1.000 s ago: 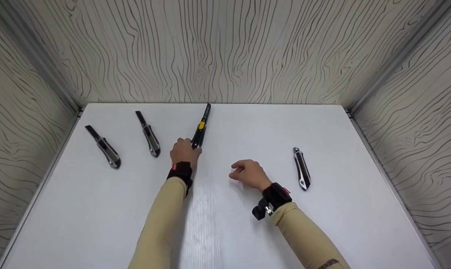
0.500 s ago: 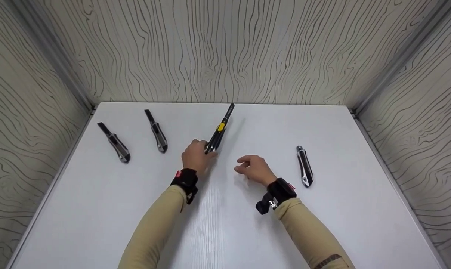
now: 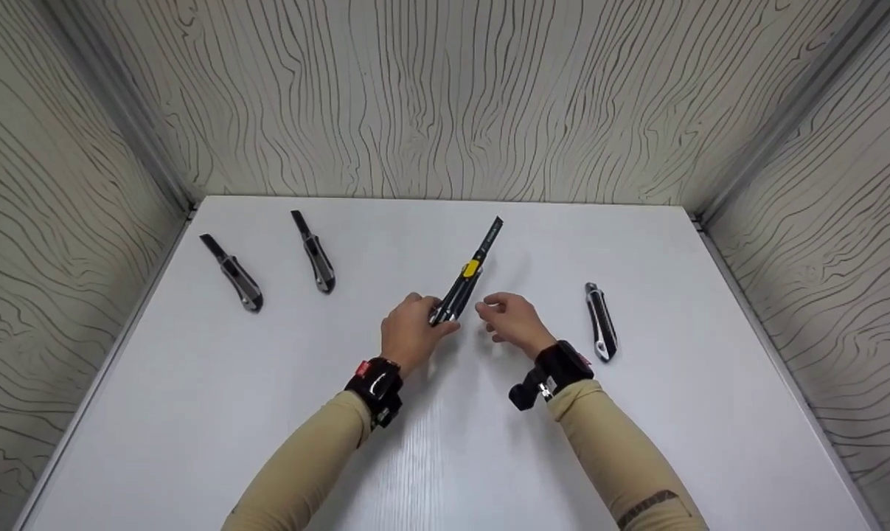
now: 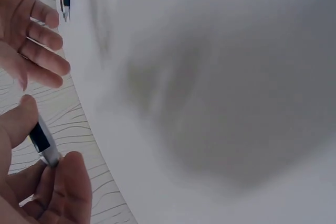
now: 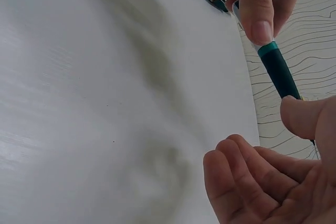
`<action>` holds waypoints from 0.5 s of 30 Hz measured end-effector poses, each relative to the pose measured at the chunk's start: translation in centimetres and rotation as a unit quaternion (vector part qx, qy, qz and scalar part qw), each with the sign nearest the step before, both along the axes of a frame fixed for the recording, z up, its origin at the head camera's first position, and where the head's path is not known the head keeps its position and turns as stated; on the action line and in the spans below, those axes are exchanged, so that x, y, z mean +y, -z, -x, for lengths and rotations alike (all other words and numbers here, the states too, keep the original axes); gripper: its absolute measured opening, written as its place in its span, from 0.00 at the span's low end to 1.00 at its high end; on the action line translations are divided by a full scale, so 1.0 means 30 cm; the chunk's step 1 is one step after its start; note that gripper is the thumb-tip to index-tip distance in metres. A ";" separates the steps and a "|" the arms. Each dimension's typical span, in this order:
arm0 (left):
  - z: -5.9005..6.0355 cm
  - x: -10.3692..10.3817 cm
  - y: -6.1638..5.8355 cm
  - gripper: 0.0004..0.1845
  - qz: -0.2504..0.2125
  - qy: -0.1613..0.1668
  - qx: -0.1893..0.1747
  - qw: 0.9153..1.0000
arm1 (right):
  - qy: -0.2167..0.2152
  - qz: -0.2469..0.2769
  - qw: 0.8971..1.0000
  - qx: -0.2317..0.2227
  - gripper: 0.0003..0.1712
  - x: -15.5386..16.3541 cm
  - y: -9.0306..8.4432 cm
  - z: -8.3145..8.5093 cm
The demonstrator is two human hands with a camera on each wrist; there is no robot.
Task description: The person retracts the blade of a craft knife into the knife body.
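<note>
Yellow knife (image 3: 467, 279): black cutter with yellow slider, lifted over the desk's (image 3: 445, 442) middle, tip aimed at the far edge. Left hand (image 3: 409, 332): grasps its butt end between thumb and fingers. Right hand (image 3: 511, 318): just beside the handle, fingers relaxed, holding nothing. Right knife (image 3: 601, 321): lies flat toward the right edge. Two grey knives (image 3: 240, 274) (image 3: 316, 254): lie near the far-left corner.

White tabletop (image 3: 194, 413) boxed in by three pale wood-grain panel walls (image 3: 430, 96), metal corner strips (image 3: 131, 125).
</note>
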State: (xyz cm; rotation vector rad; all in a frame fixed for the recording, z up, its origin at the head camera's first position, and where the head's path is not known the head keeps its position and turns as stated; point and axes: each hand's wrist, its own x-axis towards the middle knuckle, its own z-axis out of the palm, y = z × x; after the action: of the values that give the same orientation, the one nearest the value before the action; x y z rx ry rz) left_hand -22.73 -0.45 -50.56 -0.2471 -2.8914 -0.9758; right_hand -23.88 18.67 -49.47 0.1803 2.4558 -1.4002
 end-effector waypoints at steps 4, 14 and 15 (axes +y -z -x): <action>-0.033 0.018 0.002 0.26 0.002 0.014 0.007 1.000 | 0.016 0.027 0.999 -0.002 0.29 0.003 -0.012 0.003; -0.103 0.043 0.002 0.24 -0.002 0.049 0.017 0.999 | 0.077 0.096 0.992 -0.014 0.25 -0.003 -0.023 -0.001; -0.107 0.044 0.003 0.24 -0.001 0.049 0.017 0.999 | 0.081 0.103 0.991 -0.016 0.24 -0.005 -0.022 -0.002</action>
State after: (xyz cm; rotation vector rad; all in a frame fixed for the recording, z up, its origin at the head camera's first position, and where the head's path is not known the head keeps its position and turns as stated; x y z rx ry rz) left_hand -19.52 0.87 -50.64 -0.4050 -2.8710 -0.9778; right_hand -23.83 18.53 -48.81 0.3595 2.2953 -1.6941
